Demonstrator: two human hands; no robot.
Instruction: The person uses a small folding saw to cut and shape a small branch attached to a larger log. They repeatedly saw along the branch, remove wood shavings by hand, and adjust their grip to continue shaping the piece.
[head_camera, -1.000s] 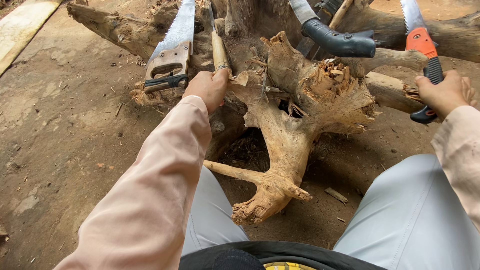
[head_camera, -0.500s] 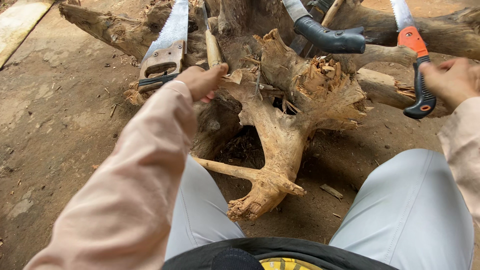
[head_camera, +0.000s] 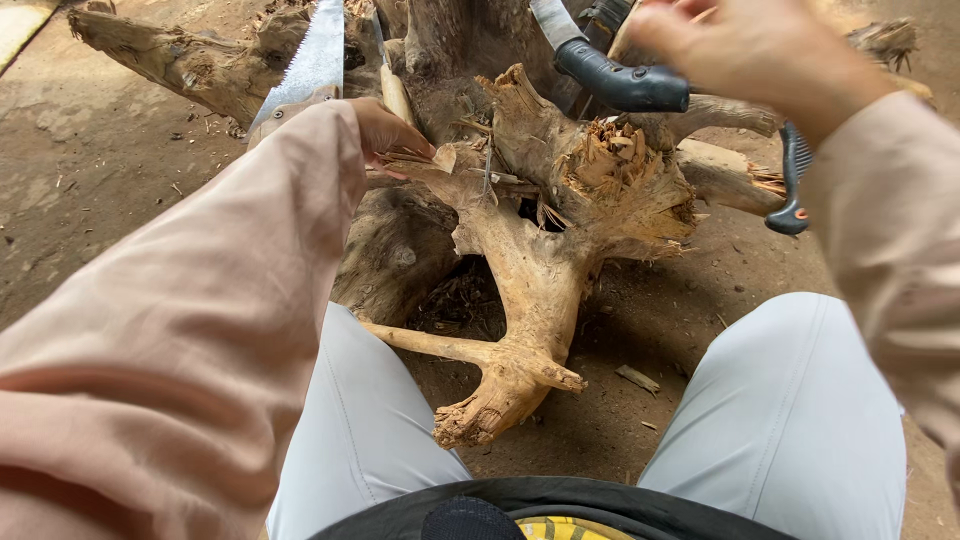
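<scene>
left hand (head_camera: 385, 135): reaches out from a long pink sleeve (head_camera: 200, 330), fingers bent and closed on a thin splinter of wood at the upper left of the root stump (head_camera: 530, 270); the thumb side is hidden by the sleeve.
right hand (head_camera: 750, 45): raised at the top right, blurred, close to the camera; fingers look loosely curled; whether it holds anything, i cannot tell.
root stump: pale, gnarled wood lying on the dirt ground (head_camera: 90, 190) between the person's knees, one forked end pointing toward the camera; its torn, splintered top (head_camera: 620, 170) sits between the two hands, below the right one.
hand saw (head_camera: 310, 60): flat toothed blade leaning on the wood pile at upper left, just beyond the left wrist, its handle hidden by the sleeve.
black-handled tool (head_camera: 620, 85): grey blade and black grip resting across the top of the stump, just below and left of the right hand, apart from it.
second dark handle (head_camera: 790, 195): hangs beside the right sleeve, curved end down, near the splintered top.
labels or packages: a yellow patch (head_camera: 565, 528) shows at the bottom edge under a dark rim; its print is too cut off to tell.
</scene>
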